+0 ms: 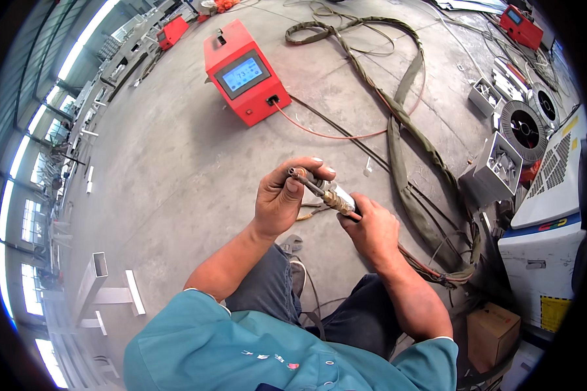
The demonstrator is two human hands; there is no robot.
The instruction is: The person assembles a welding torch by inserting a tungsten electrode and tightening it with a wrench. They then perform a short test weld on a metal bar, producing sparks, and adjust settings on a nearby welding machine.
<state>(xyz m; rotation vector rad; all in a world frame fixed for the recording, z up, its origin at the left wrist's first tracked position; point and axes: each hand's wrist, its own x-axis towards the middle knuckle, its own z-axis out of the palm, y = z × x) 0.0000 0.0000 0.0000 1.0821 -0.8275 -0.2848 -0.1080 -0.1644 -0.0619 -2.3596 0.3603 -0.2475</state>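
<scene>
The left hand (pixel 279 199) has its thumb and fingers closed about the narrow front end of a metal torch (pixel 333 199), the thumb pressed near its round tip. The right hand (pixel 376 231) is wrapped around the torch's rear end; its curled fingers are partly hidden. The torch lies slantwise between the two hands, above the floor and in front of the person's knees, its tip toward the upper left. Brass-coloured fittings show along its middle, with a white part beside them.

Below the hands, an adjustable wrench (pixel 292 244) lies on the concrete floor (pixel 176 176), near one shoe. The person wears a teal shirt (pixel 261 348) and dark jeans (pixel 257 287).

Beyond the hands stands a red box (pixel 261 107) with a lit blue screen (pixel 242 74); a thin reddish cable (pixel 332 135) runs from its front socket toward a thick hose bundle (pixel 430 153) looped across the floor at right. Farther right are a grey metal bin (pixel 492 171) holding metal pieces, a dark-centred spool (pixel 524 130), a white machine (pixel 540 260) and a cardboard box (pixel 494 332). At lower left, a square metal tube (pixel 91 281) rests near other pale metal lengths.
</scene>
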